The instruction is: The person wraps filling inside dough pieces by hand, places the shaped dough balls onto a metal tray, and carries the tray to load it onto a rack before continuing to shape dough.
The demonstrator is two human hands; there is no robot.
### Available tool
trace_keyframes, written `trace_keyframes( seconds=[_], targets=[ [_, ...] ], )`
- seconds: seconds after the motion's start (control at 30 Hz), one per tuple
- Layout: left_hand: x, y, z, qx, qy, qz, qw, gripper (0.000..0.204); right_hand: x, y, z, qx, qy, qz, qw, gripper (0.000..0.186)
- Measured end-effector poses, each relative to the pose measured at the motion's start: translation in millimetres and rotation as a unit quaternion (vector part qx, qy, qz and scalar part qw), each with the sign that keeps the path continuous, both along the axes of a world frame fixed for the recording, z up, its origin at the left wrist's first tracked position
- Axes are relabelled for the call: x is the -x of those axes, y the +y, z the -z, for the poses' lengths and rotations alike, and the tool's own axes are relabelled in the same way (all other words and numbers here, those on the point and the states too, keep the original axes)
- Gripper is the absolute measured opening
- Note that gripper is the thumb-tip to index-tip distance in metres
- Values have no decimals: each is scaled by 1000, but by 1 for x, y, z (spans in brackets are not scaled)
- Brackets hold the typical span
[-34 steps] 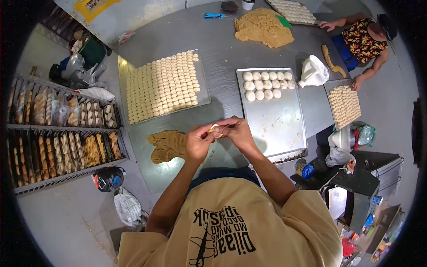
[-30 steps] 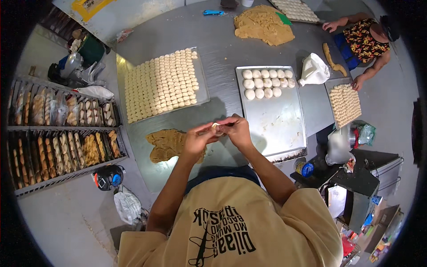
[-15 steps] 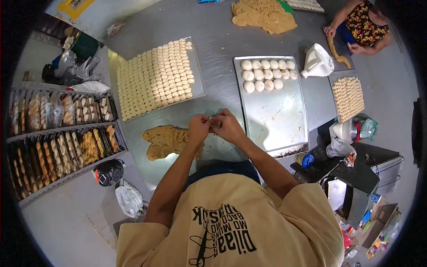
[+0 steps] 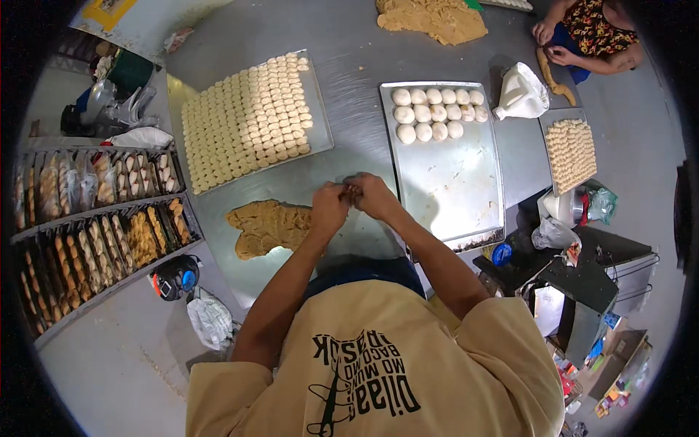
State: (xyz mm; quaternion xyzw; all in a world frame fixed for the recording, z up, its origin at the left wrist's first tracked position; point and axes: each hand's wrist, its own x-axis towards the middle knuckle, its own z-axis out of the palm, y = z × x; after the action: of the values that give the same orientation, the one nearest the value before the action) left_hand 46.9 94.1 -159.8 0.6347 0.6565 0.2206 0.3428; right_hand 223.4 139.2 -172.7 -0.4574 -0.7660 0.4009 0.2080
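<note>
My left hand [image 4: 332, 207] and my right hand [image 4: 372, 195] meet above the steel table, fingers closed and fingertips together. They pinch what looks like a small piece of dough [image 4: 352, 192], mostly hidden by the fingers. Beside my left hand lies a flattened brown mass of dough or filling [image 4: 269, 227], partly behind my left forearm. A tray [image 4: 321, 120] of small pale dough pieces [image 4: 247, 116] stands to the left. To the right, a metal tray [image 4: 455, 186] holds rows of round white dough balls [image 4: 421, 113] at its far end; the rest of its surface is bare.
Another person [image 4: 601, 36] handles a brown dough strip [image 4: 547, 69] at the far right, near a white jug [image 4: 523, 91] and a tray of small pieces [image 4: 570, 149]. A larger brown mass [image 4: 431, 18] lies at the back. Bread racks [image 4: 102, 240] stand left; a dark cabinet [image 4: 582, 269] stands right.
My hands stay together, with the fingers slightly shifted around the piece. The whole view has shifted a little. The other person's hands have come closer together near the strip's far end.
</note>
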Motion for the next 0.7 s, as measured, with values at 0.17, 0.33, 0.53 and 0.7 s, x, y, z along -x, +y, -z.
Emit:
trace_keyframes(
  seconds=[0.17,0.33,0.53,0.7],
  targets=[
    [-4,-22,0,-65,-39,-2,997,41,-13,18,-10,123,3,25,992,25],
    [7,-16,5,-11,-149,-1,989,43,-25,19,-5,167,69,6,984,22],
    [10,-11,0,-21,-94,9,995,29,-21,13,-2,131,81,-21,988,25],
    [1,-7,-13,14,-75,7,997,31,-17,4,-21,158,80,7,984,64]
  ],
)
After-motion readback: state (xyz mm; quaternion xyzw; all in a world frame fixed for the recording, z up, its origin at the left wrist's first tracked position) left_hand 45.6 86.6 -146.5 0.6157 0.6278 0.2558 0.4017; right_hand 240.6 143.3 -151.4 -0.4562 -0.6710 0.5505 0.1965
